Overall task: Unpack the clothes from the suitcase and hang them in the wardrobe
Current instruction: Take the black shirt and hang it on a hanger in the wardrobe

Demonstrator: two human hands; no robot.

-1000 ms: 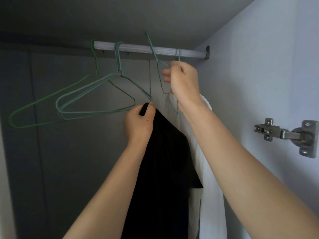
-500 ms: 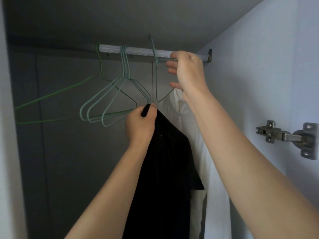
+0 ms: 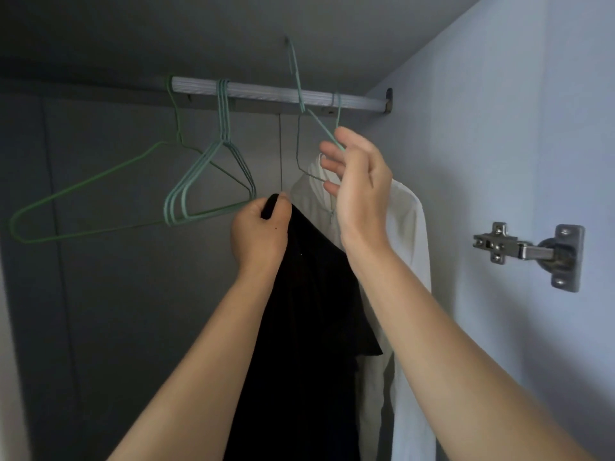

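My left hand [image 3: 259, 232] grips the top edge of a black garment [image 3: 309, 321] that hangs down in front of me inside the wardrobe. My right hand [image 3: 361, 188] pinches the wire of a green hanger [image 3: 301, 94] whose hook pokes up above the silver rail [image 3: 266, 93]. Behind the black garment a white shirt [image 3: 409, 227] hangs on its own hanger at the rail's right end. The lower part of both garments runs out of view.
Several empty green wire hangers [image 3: 206, 181] hang on the rail to the left, one larger hanger [image 3: 86, 201] furthest left. The wardrobe's right wall carries a metal door hinge [image 3: 529, 252]. The dark back panel [image 3: 116, 311] lies behind.
My right hand has come down from the rail to below it, holding the hanger wire. The left hand keeps its grip on the black garment in about the same place.
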